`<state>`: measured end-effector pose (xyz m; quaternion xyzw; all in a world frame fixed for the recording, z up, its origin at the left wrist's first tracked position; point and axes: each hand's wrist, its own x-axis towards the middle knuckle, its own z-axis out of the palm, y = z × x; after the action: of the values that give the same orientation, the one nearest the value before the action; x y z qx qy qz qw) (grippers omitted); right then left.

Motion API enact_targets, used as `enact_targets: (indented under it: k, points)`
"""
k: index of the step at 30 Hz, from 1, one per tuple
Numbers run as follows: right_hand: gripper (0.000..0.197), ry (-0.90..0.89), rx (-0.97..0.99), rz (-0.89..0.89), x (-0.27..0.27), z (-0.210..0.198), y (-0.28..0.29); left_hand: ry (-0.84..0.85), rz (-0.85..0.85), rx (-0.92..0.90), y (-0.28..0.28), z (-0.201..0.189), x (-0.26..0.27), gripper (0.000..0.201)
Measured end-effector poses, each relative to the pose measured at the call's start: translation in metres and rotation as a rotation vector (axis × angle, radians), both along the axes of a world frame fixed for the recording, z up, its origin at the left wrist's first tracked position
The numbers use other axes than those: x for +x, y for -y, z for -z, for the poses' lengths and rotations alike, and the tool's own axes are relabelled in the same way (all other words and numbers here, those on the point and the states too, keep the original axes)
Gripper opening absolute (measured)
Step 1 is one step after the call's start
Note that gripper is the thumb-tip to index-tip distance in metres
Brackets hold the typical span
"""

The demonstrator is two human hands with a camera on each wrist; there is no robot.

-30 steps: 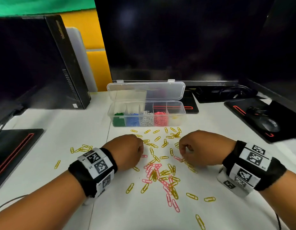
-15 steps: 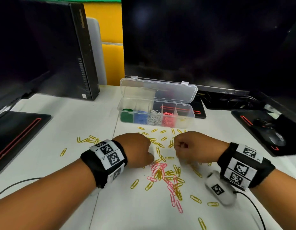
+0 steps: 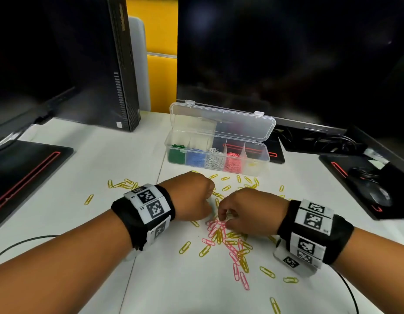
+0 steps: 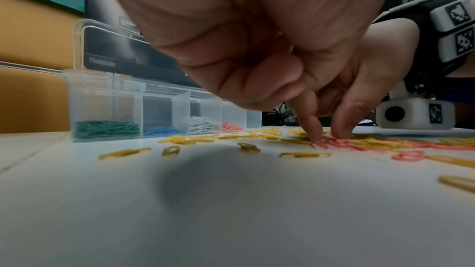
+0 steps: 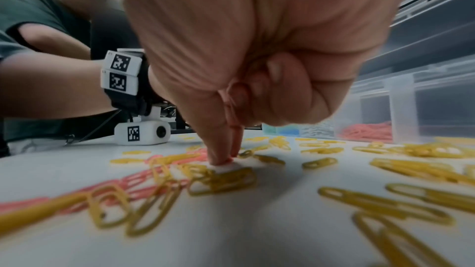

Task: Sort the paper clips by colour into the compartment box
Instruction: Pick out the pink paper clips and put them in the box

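Pink paper clips point(image 3: 215, 226) and yellow paper clips point(image 3: 241, 261) lie mixed on the white table. The clear compartment box point(image 3: 267, 155) stands open behind them, holding green, blue, white and pink clips, with a few yellow ones in its right end. My right hand point(image 3: 223, 220) reaches down on the pile's far edge. Its thumb and forefinger point(image 5: 223, 155) pinch a pink clip against the table, also visible in the left wrist view point(image 4: 327, 131). My left hand point(image 3: 207, 207) hovers just left of it as a curled fist point(image 4: 257, 80); nothing shows in it.
A dark monitor point(image 3: 287, 53) stands right behind the box and a black computer tower point(image 3: 119, 64) at the back left. A mouse point(image 3: 377, 193) sits on a black mat at the right, and another black mat point(image 3: 26, 173) lies at the left. Stray yellow clips point(image 3: 121, 184) lie left of my wrist.
My right hand has moved left, closer to the left fist, and lowered its fingertips onto the pink clips. The left fist has stayed about where it was.
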<state>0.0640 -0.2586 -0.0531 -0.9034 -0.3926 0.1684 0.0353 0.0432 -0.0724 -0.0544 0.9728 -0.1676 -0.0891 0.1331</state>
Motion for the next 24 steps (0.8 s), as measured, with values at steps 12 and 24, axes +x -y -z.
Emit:
enact_targets:
  k: [12, 24]
  points:
    - [0.012, -0.200, 0.138, 0.160, 0.014, 0.002, 0.014, -0.092, 0.092, -0.042, -0.001, 0.011, 0.000, 0.022]
    - [0.032, -0.987, 0.920, 0.626, 0.026, -0.001, 0.038, -0.129, 0.126, 0.029, 0.000, 0.010, -0.001, 0.039]
